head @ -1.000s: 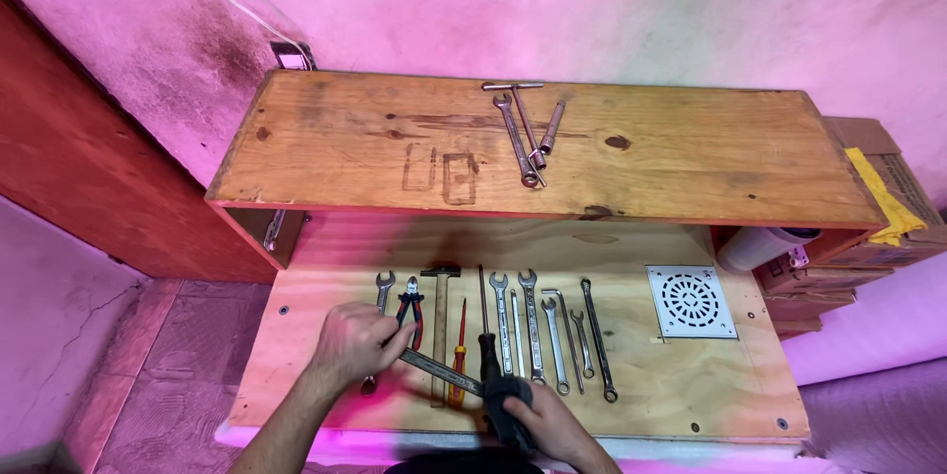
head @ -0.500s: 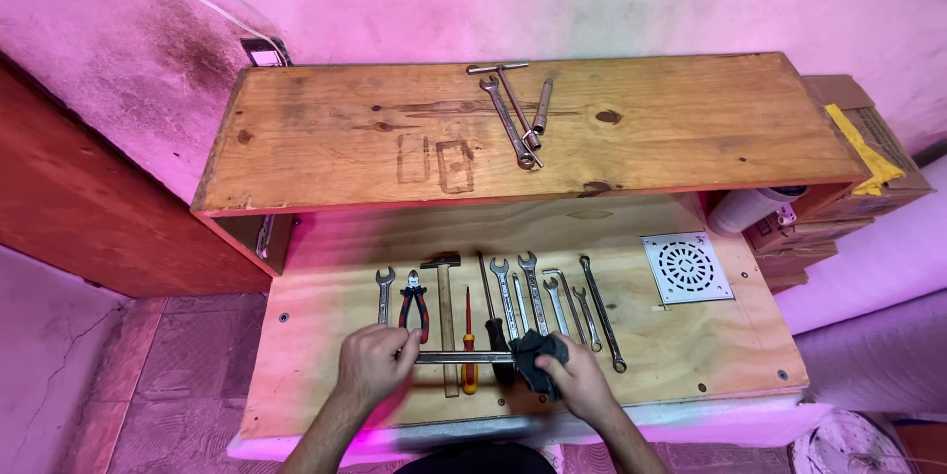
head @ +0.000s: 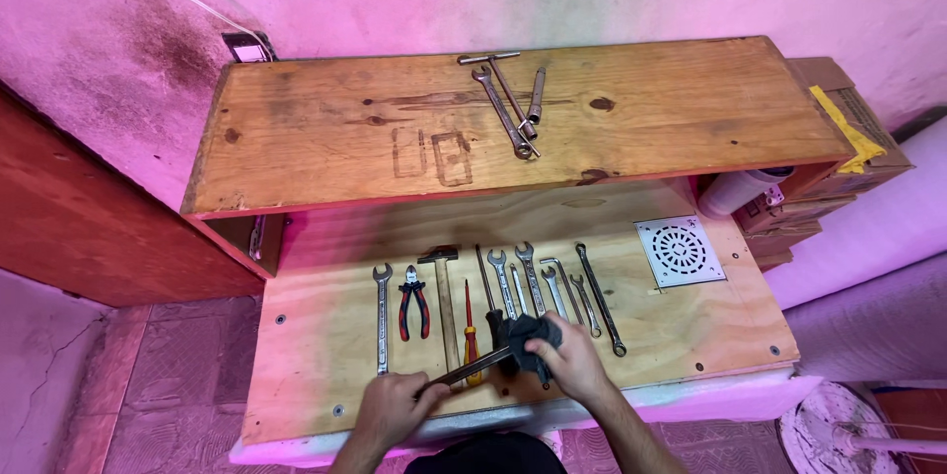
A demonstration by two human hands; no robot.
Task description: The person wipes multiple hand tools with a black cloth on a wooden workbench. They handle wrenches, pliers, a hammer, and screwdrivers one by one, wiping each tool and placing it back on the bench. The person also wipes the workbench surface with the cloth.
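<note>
Left hand (head: 393, 408) closed around one end of a long metal tool (head: 472, 369), which lies slanted across the front of the lower plywood board (head: 316, 356). Right hand (head: 570, 361) curled over a dark cloth (head: 528, 341), pressed on the tool's far end. Half a second ago the tool lay nearly level between the hands; now its right end is raised. The cloth has stayed at that same end. Row of tools behind unchanged: spanner (head: 381, 321), red-handled pliers (head: 413, 302), hammer (head: 444, 296), red screwdriver (head: 472, 344). Square drain grate (head: 680, 250) to the right. Upper shelf (head: 296, 139) holds more wrenches (head: 508, 104).
</note>
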